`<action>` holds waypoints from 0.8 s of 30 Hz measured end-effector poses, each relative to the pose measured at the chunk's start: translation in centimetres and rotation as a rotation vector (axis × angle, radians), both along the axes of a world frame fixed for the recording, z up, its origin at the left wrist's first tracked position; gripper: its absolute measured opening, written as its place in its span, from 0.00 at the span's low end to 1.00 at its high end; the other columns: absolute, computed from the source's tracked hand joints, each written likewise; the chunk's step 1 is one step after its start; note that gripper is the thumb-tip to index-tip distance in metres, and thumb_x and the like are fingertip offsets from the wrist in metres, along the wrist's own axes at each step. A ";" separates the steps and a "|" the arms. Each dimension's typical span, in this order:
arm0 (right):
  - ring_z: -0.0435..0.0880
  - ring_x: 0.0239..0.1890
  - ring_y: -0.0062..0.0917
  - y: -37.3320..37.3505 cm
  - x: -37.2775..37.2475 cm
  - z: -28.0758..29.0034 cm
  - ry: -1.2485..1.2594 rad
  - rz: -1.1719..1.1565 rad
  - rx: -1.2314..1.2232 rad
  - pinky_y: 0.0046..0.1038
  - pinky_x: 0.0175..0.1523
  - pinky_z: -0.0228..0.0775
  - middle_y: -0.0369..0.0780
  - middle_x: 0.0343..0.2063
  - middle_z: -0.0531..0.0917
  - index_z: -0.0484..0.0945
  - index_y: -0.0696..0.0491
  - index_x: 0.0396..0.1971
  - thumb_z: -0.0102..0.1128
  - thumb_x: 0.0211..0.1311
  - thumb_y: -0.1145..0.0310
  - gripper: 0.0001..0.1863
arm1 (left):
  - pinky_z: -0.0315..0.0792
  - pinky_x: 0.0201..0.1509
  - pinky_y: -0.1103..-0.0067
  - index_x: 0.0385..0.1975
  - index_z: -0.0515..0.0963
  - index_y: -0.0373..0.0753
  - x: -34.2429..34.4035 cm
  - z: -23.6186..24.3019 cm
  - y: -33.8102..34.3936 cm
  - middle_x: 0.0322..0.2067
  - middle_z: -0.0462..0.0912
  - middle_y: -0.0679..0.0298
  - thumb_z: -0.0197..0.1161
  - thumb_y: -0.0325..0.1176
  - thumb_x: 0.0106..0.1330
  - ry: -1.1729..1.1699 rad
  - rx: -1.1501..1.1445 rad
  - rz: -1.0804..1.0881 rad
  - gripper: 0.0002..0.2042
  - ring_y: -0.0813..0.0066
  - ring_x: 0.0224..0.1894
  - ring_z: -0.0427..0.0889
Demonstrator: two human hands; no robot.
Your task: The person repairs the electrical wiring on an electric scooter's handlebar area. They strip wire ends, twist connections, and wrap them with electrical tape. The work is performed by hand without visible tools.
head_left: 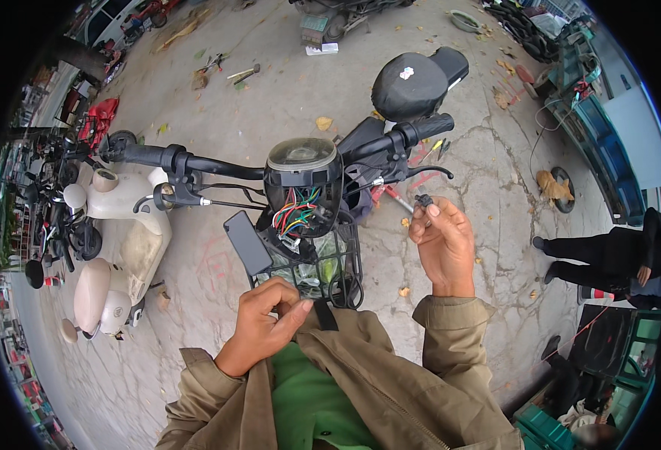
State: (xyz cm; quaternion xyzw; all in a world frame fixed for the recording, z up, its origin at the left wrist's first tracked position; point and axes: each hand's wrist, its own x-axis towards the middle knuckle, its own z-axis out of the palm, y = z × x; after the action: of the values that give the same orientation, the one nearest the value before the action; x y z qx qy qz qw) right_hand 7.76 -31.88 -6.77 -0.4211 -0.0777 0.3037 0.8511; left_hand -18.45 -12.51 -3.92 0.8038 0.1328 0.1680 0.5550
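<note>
My right hand (pixel 439 232) is raised right of the scooter's front, holding a small dark plastic part (pixel 425 201) between thumb and fingers. My left hand (pixel 274 315) is curled low at my jacket front, below the basket; whatever its fingers hold is hidden. Ahead, the handlebar (pixel 225 166) carries a display housing (pixel 300 157) with its underside opened, showing a bundle of coloured wires (pixel 293 214) and connectors. A dark phone (pixel 246 240) lies at the left side of the wire basket (pixel 353 279), which holds green items (pixel 329 262).
A cream scooter (pixel 132 199) stands left among parked bikes. Tools (pixel 244 71) lie on the cracked pavement. A person in black (pixel 600 259) is at the right, near blue-green vehicles (pixel 600 142) and a loose tyre (pixel 563 195). A black seat (pixel 408 88) is behind the handlebar.
</note>
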 end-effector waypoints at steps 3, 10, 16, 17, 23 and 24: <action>0.81 0.29 0.24 0.0 -3.9 2.4 0.067 0.178 0.034 0.28 0.36 0.71 0.41 0.35 0.85 0.82 0.59 0.39 0.65 0.73 0.70 0.07 | 0.71 0.32 0.82 0.44 0.83 0.31 3.5 3.2 -1.1 0.40 0.83 0.61 0.75 0.25 0.70 -0.025 -0.184 -0.081 0.09 0.84 0.28 0.77; 0.81 0.29 0.19 1.1 -8.9 5.4 0.109 0.325 0.016 0.24 0.36 0.71 0.38 0.30 0.85 0.82 0.60 0.37 0.66 0.72 0.73 0.05 | 0.78 0.38 0.81 0.49 0.82 0.29 5.8 4.5 -2.4 0.47 0.83 0.61 0.70 0.23 0.75 -0.130 -0.578 -0.100 0.08 0.81 0.38 0.85; 0.81 0.31 0.19 1.1 -10.3 5.7 0.039 0.272 -0.008 0.24 0.38 0.71 0.38 0.32 0.85 0.83 0.60 0.36 0.66 0.69 0.76 0.03 | 0.80 0.37 0.80 0.45 0.83 0.29 4.7 4.9 -2.1 0.41 0.86 0.60 0.67 0.25 0.78 -0.092 -0.694 -0.112 0.05 0.79 0.36 0.85; 0.80 0.31 0.19 1.1 -10.5 5.8 0.022 0.248 -0.007 0.25 0.38 0.71 0.38 0.33 0.85 0.83 0.60 0.36 0.66 0.69 0.77 0.02 | 0.81 0.37 0.80 0.45 0.83 0.29 4.5 4.9 -2.1 0.40 0.86 0.60 0.67 0.26 0.78 -0.082 -0.738 -0.115 0.05 0.79 0.35 0.85; 0.79 0.35 0.22 1.7 -11.7 5.6 -0.117 0.151 0.171 0.28 0.41 0.70 0.40 0.37 0.82 0.81 0.61 0.35 0.61 0.66 0.78 0.03 | 0.80 0.34 0.79 0.45 0.81 0.29 3.8 5.7 -2.1 0.36 0.86 0.60 0.66 0.29 0.80 -0.016 -0.954 -0.161 0.08 0.78 0.33 0.85; 0.80 0.36 0.22 1.6 -11.7 5.7 -0.138 0.176 0.150 0.28 0.41 0.71 0.40 0.37 0.82 0.81 0.61 0.36 0.60 0.66 0.77 0.03 | 0.80 0.32 0.79 0.45 0.81 0.29 3.7 5.9 -2.1 0.36 0.86 0.59 0.65 0.29 0.80 -0.015 -0.946 -0.163 0.08 0.78 0.32 0.85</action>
State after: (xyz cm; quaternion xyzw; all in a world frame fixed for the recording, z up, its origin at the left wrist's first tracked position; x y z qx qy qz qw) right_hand -3.91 -30.24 -1.03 -0.3676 -0.1952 0.3411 0.8429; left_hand -14.72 -14.65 1.95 0.4696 0.1270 0.0510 0.8722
